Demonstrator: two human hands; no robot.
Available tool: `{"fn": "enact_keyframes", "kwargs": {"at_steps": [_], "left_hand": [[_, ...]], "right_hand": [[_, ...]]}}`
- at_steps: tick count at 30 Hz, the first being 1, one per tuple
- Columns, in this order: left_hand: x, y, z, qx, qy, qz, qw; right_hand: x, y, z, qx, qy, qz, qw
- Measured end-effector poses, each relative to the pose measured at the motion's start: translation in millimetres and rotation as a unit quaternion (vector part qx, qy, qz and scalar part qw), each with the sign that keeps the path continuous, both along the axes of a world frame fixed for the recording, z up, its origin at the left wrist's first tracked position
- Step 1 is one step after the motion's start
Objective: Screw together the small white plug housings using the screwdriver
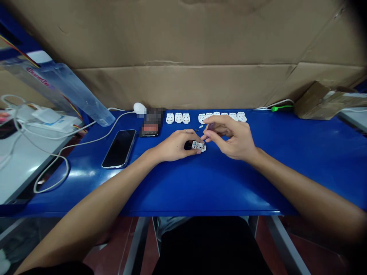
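We made out red script, seemingly beginning "Gran", on the clear plastic sheet (65, 91) at the far left; its remaining letters blurred.

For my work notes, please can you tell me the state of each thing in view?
Left hand: holding the socket
Socket: held under the left fingers
Right hand: pinching a thin item
Thin item: held close above the socket
Phone: lying flat, screen dark
Spare sockets: lined up, untouched
Cable: loose, in curves
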State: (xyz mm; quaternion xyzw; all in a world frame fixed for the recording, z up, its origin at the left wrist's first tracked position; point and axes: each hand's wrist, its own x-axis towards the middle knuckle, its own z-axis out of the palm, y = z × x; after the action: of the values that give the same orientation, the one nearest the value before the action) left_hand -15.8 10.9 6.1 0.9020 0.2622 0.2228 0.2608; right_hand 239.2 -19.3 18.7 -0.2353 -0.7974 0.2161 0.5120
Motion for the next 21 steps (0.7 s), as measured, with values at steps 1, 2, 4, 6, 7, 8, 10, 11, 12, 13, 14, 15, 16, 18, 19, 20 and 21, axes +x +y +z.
{"fn": "enact_keyframes", "kwargs": {"at_steps": [1, 2, 4, 6, 7, 8, 10, 11, 12, 13, 14, 15, 16, 18, 19, 20, 21], "left_hand": [[0.1, 0.0, -0.1, 0.001, 0.003, 0.000, 1.000], [0.1, 0.0, -0.5, 0.002, 0.007, -0.001, 1.000], [-0.3, 0.3, -1.7, 0.009, 0.015, -0.002, 1.000], [-0.9, 0.8, -3.5, 0.019, 0.019, -0.002, 1.000], [-1.2, 1.0, -4.4, 0.025, 0.022, -0.002, 0.999], [-1.5, 1.2, -5.0, 0.030, 0.023, -0.002, 0.999], [-1.5, 1.1, -5.5, 0.035, 0.022, -0.006, 0.999], [-1.1, 0.9, -5.4, 0.035, 0.020, -0.007, 0.999], [-0.5, 0.3, -5.3, 0.034, 0.018, -0.008, 0.999], [0.5, -0.4, -5.1, 0.036, 0.017, -0.008, 0.999], [1.6, -1.3, -5.1, 0.039, 0.016, -0.008, 0.999], [2.9, -2.5, -5.1, 0.044, 0.017, -0.006, 0.999], [4.4, -3.7, -5.3, 0.050, 0.019, -0.002, 0.999], [7.1, -6.3, -5.7, 0.059, 0.023, 0.006, 0.998], [8.4, -7.5, -5.8, 0.060, 0.025, 0.009, 0.998], [9.4, -8.6, -5.9, 0.059, 0.026, 0.010, 0.998], [10.2, -9.5, -5.8, 0.054, 0.026, 0.009, 0.998]], "right_hand": [[0.1, 0.1, -0.3, -0.008, 0.000, 0.013, 1.000], [0.6, 0.4, -0.6, -0.021, 0.000, 0.026, 0.999], [2.6, 1.9, -1.0, -0.054, -0.002, 0.049, 0.997], [5.1, 4.1, -0.2, -0.085, -0.009, 0.065, 0.994], [6.3, 5.4, 0.9, -0.096, -0.016, 0.071, 0.993], [7.5, 6.5, 2.4, -0.104, -0.026, 0.072, 0.992], [9.5, 8.2, 6.5, -0.096, -0.054, 0.054, 0.992], [10.4, 8.5, 8.5, -0.076, -0.068, 0.036, 0.994], [11.3, 8.4, 10.3, -0.048, -0.081, 0.016, 0.995], [12.2, 7.9, 11.5, -0.019, -0.091, -0.001, 0.996], [13.2, 7.0, 12.1, 0.010, -0.095, -0.014, 0.995], [14.3, 6.0, 11.9, 0.032, -0.095, -0.020, 0.995], [15.7, 4.9, 11.0, 0.045, -0.091, -0.020, 0.995], [19.0, 2.8, 8.0, 0.043, -0.088, 0.000, 0.995], [20.8, 1.9, 6.3, 0.030, -0.091, 0.016, 0.995], [22.5, 1.1, 4.6, 0.013, -0.097, 0.033, 0.995], [24.0, 0.3, 3.2, -0.005, -0.100, 0.043, 0.994]]}}
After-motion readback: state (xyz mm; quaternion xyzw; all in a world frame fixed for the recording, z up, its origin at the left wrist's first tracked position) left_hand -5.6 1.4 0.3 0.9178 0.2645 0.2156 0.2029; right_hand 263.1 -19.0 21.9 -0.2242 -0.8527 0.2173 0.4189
